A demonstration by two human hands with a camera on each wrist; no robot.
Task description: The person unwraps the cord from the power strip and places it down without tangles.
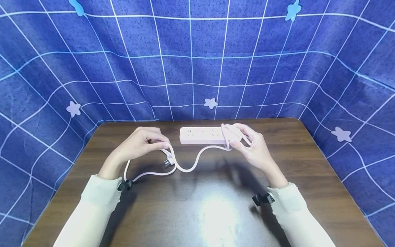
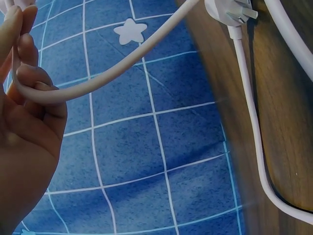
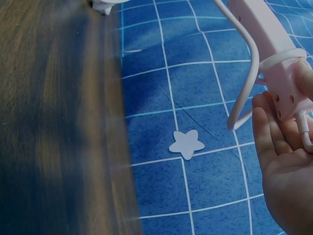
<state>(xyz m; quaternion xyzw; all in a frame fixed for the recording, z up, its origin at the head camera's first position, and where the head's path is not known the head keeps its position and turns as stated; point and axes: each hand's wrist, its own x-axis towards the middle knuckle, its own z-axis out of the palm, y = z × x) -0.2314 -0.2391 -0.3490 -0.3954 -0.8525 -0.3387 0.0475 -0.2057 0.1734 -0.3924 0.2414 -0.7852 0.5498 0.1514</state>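
Head view: power strip [image 1: 202, 136] seen over the far part of the table [image 1: 172, 212], its right end gripped between thumb and fingers of the right hand [image 1: 254, 147]. Cord [image 1: 197, 159] wound about that end, then led in a slack dip toward the left hand [image 1: 140, 144], where it is pinched between thumb and fingers. Plug [image 1: 170, 160] noted just below the left fingertips. Beyond the table, blue gridded cloth [image 1: 179, 70] is hung.

Left wrist view: cord laid across the curled fingers of the left hand. Plug shown at upper right, prongs exposed, cord run down from it.

Right wrist view: strip seen tilted, small holes shown in its end; a cord loop is passed round it, thumb pressed to one side.
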